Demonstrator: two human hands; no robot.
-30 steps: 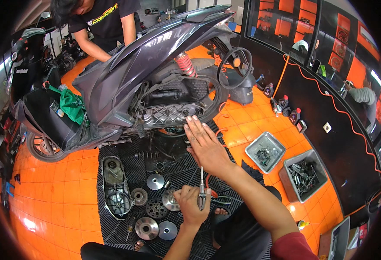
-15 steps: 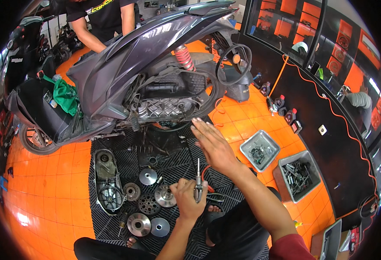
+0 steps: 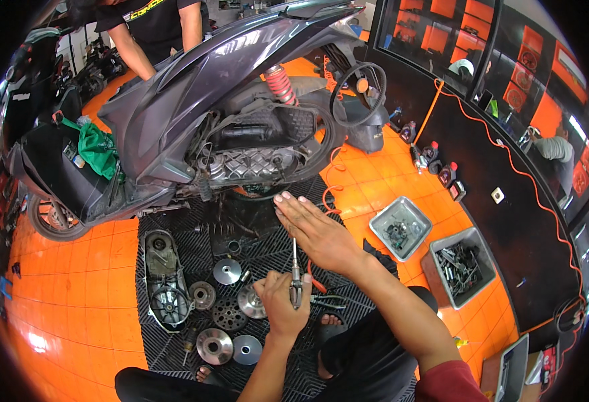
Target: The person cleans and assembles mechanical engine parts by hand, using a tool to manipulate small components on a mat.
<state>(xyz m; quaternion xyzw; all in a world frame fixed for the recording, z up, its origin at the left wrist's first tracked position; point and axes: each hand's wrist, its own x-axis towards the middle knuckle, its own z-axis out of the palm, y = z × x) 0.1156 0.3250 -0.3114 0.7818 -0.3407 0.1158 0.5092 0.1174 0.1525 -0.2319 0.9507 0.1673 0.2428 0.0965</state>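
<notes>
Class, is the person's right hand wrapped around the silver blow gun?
No, the left hand grips the silver blow gun, while the right hand is open with fingers straight.

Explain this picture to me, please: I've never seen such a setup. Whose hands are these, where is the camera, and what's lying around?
No robot here: these are a person's bare hands, seen from a wide fisheye camera on their head, looking down, so straight edges bend near the rim. The left hand grips a slim-nozzled metal tool, probably an air gun. The right hand is flat and seems to hold nothing, though its palm is hidden. Below, a black ribbed mat carries round metal discs and a long casing. Ahead stands a dark scooter, with another person behind it. To the right, a grey tray and a deeper bin hold small metal pieces.
</notes>
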